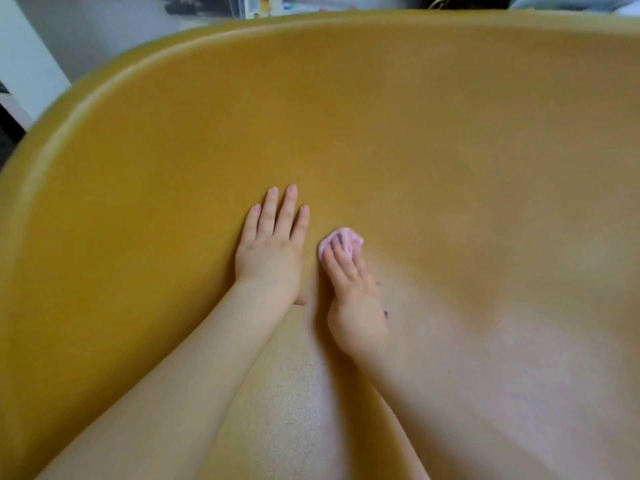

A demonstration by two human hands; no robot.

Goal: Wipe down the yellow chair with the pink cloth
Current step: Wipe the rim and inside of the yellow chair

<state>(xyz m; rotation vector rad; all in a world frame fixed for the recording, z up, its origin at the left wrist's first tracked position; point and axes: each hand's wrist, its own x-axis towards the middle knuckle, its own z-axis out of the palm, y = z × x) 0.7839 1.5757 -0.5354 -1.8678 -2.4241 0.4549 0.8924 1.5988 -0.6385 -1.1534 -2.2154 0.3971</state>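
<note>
The yellow chair (398,126) fills nearly the whole view as a broad curved shell with a raised rim along the left and top. My left hand (270,247) lies flat on its surface near the middle, fingers straight and slightly spread. Just to its right, my right hand (353,292) presses a bunched pink cloth (341,239) onto the chair. The fingers lie over the cloth, and most of it is hidden beneath them. A ring shows on one finger of that hand.
Beyond the chair's rim at the top left are a white panel (24,60) and a grey floor (104,32). Some small items, blurred, stand along the top edge (256,3).
</note>
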